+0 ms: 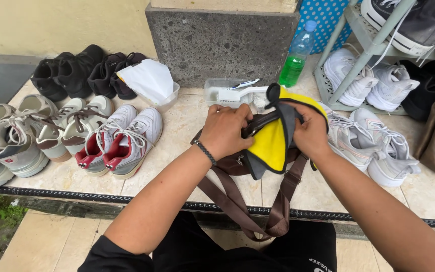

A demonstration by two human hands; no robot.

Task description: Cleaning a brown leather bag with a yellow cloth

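Tiled ledge [187, 121]; both hands [225, 132] [309, 133], grip closed on brown bag [232, 163], yellow cloth [270, 143].

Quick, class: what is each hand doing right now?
Left hand: closed on the brown bag.
Right hand: closed on the yellow and grey cloth, pressed against the bag.

Brown bag [230, 163] — mostly under cloth [270, 146]

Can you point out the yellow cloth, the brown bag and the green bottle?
yellow cloth [269, 143], head view, its yellow face.
brown bag [232, 163], head view, its side.
green bottle [292, 69], head view, its green lower half.
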